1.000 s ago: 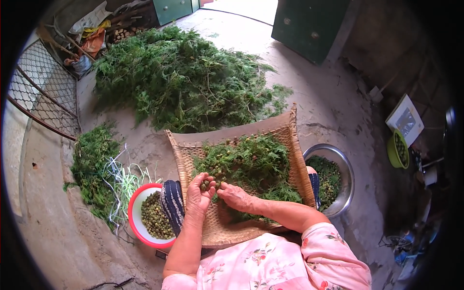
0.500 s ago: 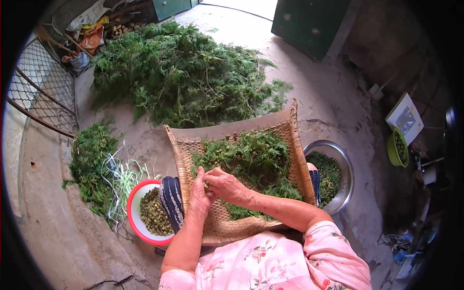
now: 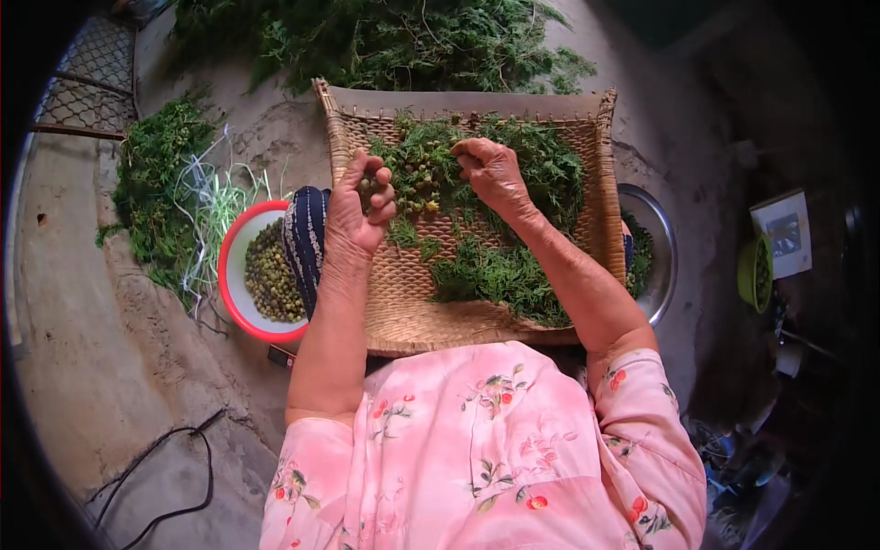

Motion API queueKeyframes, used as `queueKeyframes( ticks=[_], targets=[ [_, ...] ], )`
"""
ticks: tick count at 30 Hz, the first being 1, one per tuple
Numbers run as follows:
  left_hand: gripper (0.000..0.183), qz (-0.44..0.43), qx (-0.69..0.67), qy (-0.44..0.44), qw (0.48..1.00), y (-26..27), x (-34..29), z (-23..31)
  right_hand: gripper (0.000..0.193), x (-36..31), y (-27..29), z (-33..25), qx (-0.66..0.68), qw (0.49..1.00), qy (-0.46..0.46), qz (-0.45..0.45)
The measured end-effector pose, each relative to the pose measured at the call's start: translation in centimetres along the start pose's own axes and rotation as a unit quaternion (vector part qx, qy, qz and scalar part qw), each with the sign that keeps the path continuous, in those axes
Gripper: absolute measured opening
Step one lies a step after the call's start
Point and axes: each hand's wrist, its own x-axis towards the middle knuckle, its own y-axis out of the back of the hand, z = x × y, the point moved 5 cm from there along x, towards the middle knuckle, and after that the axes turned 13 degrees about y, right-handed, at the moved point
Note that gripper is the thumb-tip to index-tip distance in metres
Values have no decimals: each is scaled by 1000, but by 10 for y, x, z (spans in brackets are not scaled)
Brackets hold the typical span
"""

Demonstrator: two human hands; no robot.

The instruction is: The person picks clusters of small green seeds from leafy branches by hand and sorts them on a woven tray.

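On my lap lies a woven wicker tray (image 3: 403,316) holding green conifer sprigs (image 3: 495,275) and a cluster of small round green-brown cones (image 3: 422,174). My left hand (image 3: 360,206) is above the tray's left side, palm up, its fingers curled round a few of these small cones. Over the far middle of the tray, my right hand (image 3: 495,179) has its fingers bent together at the edge of the sprigs beside the cone cluster. Its fingertips are partly hidden, and what they pinch cannot be made out.
To my left stands a red-rimmed white basin (image 3: 234,302) of cones, with pale plastic strips (image 3: 206,197) and a heap of sprigs (image 3: 156,174) beyond. A metal basin (image 3: 665,247) is at my right. A large branch pile (image 3: 394,46) lies ahead; a green bowl (image 3: 754,275) stands farther right.
My hands, together over the tray's left part before, are now apart. The right has moved to the sprigs and cones; the left has turned palm up. The view has tilted downward.
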Motion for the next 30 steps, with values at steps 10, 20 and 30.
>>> queueKeyframes(
  ticks=[10, 20, 30],
  targets=[
    [23, 47, 20, -19, 999, 12, -3, -7, 38, -67, -76, -51, -177, 923, 163, -301],
    [22, 97, 46, -32, 994, 7, 1, -2, 13, -32, -2, -10, -56, 988, -9, -144],
    [22, 194, 113, -22, 974, 11, -2, -11, 28, -48, -36, -13, -149, 941, 44, -301]
  ],
)
